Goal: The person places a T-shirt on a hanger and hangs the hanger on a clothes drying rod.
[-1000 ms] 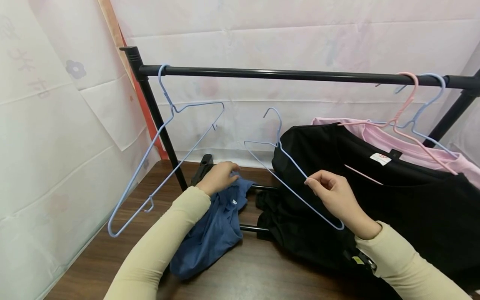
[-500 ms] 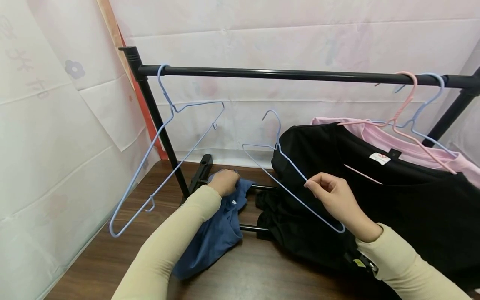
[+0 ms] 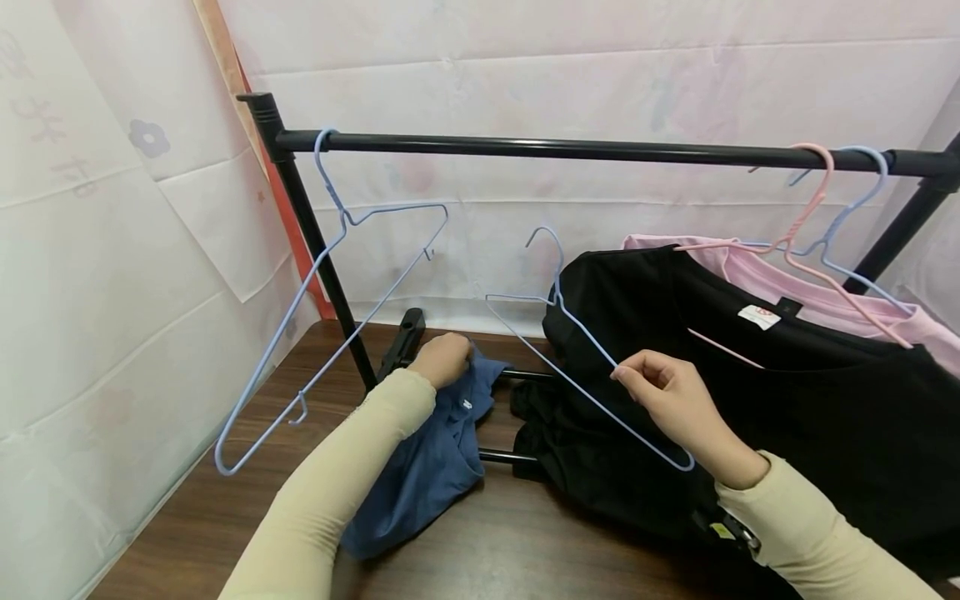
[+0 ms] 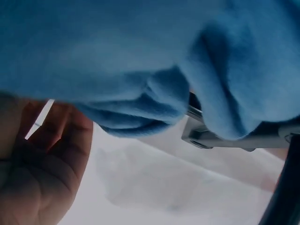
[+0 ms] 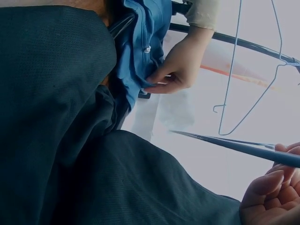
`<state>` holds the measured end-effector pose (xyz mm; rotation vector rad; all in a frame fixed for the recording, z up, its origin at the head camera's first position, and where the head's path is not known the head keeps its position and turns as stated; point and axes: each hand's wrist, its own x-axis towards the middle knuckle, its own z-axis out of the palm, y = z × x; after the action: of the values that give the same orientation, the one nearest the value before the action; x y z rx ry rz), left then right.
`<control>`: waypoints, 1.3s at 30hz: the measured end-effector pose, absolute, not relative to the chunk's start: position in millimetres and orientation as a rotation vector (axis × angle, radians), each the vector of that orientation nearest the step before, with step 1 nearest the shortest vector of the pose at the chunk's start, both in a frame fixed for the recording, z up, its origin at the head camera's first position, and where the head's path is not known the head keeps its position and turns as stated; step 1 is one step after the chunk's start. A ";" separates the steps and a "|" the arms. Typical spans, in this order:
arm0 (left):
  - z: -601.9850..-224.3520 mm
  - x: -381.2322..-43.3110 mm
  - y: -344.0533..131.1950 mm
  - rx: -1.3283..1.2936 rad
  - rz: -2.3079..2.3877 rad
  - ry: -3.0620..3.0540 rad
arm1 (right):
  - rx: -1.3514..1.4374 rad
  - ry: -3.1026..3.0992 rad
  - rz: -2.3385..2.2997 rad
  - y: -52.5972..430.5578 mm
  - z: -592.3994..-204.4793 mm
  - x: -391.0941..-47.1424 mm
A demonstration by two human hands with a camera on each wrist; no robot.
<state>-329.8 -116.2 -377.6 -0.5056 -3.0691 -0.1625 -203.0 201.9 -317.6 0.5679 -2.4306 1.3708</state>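
Note:
A crumpled blue garment [image 3: 423, 475] with a small white mark lies over the lower bars of the rack. My left hand [image 3: 444, 360] is at its upper end; the right wrist view shows thumb and fingers of that hand [image 5: 180, 65] pinching the cloth edge. Folds of the blue cloth [image 4: 117, 47] fill the top of the left wrist view. My right hand [image 3: 663, 392] pinches one sloping arm of a light blue wire hanger [image 3: 558, 292] between thumb and forefinger. That hanger is bare, hook upward, in front of the black T-shirt [image 3: 810, 425] and below the rail.
A black rail [image 3: 525, 147] spans the rack. Another bare blue hanger [image 3: 345, 215] hangs at its left end. At the right hang the black T-shirt on a pink hanger [image 3: 806, 221] and a pink top [image 3: 738, 257] on a blue hanger [image 3: 843, 221]. Below is a brown tabletop [image 3: 495, 533].
My left hand has moved right and down onto the blue garment, its fingers closing on the cloth. My right hand and its hanger have sunk slightly.

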 end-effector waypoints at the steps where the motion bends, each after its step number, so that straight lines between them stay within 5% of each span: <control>1: -377.1 -330.7 -118.0 -0.497 -0.204 -3.064 | 0.568 -2.431 1.368 202.2 -317.8 -203.0; 33: -301.0 -329.6 -102.2 -0.487 -0.829 -2.610 | 0.561 -2.449 1.379 210.5 -320.8 -200.3; 39: -311.2 -330.4 -104.0 -0.527 -0.737 -2.670 | 0.547 -2.451 1.377 211.4 -319.5 -198.8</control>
<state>-330.4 -104.0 -311.2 -0.5268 -2.6696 -0.7371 -198.8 211.4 -319.5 0.5473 -2.4509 1.3766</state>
